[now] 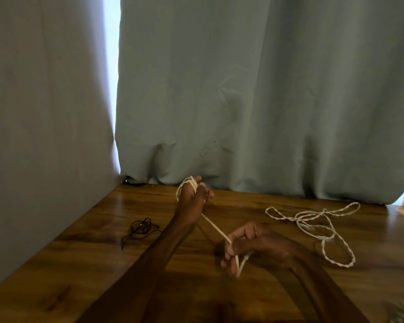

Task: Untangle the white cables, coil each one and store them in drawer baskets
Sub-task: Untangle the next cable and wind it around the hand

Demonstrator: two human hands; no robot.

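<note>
Both hands are working one white cable (216,228): the left hand (191,197) is carrying several loops wound round its fingers, and the right hand (250,243) is pinching the taut strand. Being light and limp, it is probably needing steady tension, gripped close to the coil. A second cable (300,217) is lying loose on the table (103,264), further right.

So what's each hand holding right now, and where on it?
One white cable: its coiled end is looped round the left hand, and the right hand pinches its taut stretch.
</note>
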